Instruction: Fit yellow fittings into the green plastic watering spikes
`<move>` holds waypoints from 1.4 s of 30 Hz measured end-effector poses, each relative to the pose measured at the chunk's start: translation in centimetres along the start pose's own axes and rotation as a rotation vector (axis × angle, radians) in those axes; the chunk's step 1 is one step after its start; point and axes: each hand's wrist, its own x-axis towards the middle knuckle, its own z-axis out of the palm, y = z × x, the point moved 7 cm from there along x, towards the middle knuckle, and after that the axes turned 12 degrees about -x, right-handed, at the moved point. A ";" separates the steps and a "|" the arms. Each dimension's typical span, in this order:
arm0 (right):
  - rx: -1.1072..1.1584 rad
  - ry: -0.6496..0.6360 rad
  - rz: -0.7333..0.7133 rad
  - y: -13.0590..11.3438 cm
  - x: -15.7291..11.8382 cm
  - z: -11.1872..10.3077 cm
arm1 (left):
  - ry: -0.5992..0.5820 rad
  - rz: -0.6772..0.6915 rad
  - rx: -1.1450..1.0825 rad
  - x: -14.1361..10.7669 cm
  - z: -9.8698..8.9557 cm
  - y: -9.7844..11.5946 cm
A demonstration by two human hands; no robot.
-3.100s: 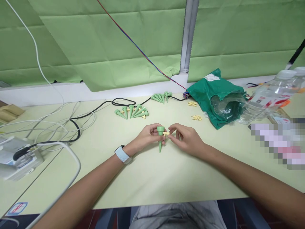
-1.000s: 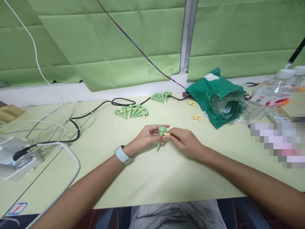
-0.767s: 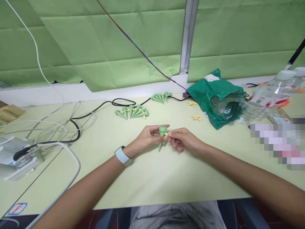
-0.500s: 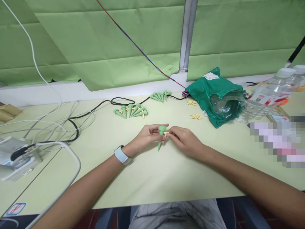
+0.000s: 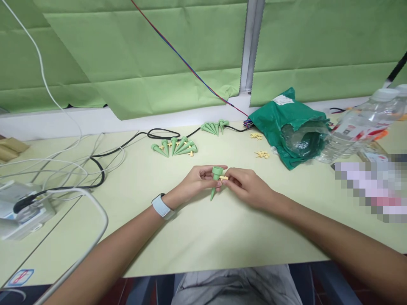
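- Right hand has closed in since the first frame, and the green plastic spike (image 5: 217,173) now sits a little further right.
- Head view, the only one. Work in hand sits at the spike's upper end: I read the cream plastic piece (image 5: 223,178) as pressed against its side, just below the cup-shaped head. The exact contact is hidden by fingertips.
- Left hand (image 5: 200,180): fingers curled, firmly holding the spike upright, point down and slightly tilted, above the desk. Wrist turned inward, forearm angled in from the lower left, a pale-strapped smartwatch (image 5: 162,206) on the wrist.
- Right hand (image 5: 246,188): nearly closed, thumb and forefinger pinching the cream piece, forearm coming in from the lower right. Both hands touch at the spike.
- Pale green desk (image 5: 222,241) under everything. Two clusters of matching spikes lie behind the hands: the nearer group of spikes (image 5: 174,147) beside a black cable (image 5: 121,149), the farther group of spikes (image 5: 213,128) close to the desk's back edge.
- Loose cream pieces (image 5: 262,155) lie to the right, just before a crumpled green plastic bag (image 5: 280,114). A clear plastic bottle (image 5: 359,131) stands further right. Pixelated patch at right: cannot tell what it hides.
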 end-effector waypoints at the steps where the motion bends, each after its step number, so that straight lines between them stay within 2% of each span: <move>1: -0.078 0.022 -0.066 -0.5 -0.1 -0.2 | -0.001 -0.004 -0.003 0.0 0.0 0.0; 2: -0.105 0.021 -0.091 -0.8 -0.2 -0.3 | -0.002 -0.008 -0.009 -0.1 0.0 -0.1; 4: -0.039 -0.019 -0.032 -0.4 -0.2 0.1 | 0.003 -0.010 -0.020 -0.1 -0.1 -0.2; 7: 0.238 -0.100 0.161 1.0 -0.2 1.1 | 0.020 0.010 -0.015 -0.2 -0.1 -0.2; 10: 0.533 -0.167 0.288 1.9 -0.1 2.1 | 0.039 0.026 -0.001 -0.2 0.0 0.0; 15: 0.734 -0.229 0.402 2.4 0.1 2.8 | 0.047 0.024 0.025 -0.3 0.3 0.3; 19: 0.623 -0.238 0.361 2.2 0.0 2.4 | 0.014 0.020 0.049 -0.3 0.3 0.1; 22: 0.394 -0.140 0.251 1.8 -0.1 1.5 | 0.008 0.007 0.024 -0.2 0.0 -0.5; 24: 0.332 -0.089 0.209 1.6 -0.1 1.1 | 0.033 -0.001 0.014 -0.1 -0.3 -0.8; 30: 0.448 -0.082 0.246 2.0 0.2 1.2 | 0.031 0.042 -0.070 0.0 -0.3 -0.8; 36: 0.610 -0.031 0.288 2.4 0.3 1.6 | 0.081 0.128 -0.187 0.1 -0.4 -0.6; 42: 0.543 0.032 0.259 2.2 -0.1 1.5 | 0.098 0.103 -0.145 -0.1 -0.4 -0.9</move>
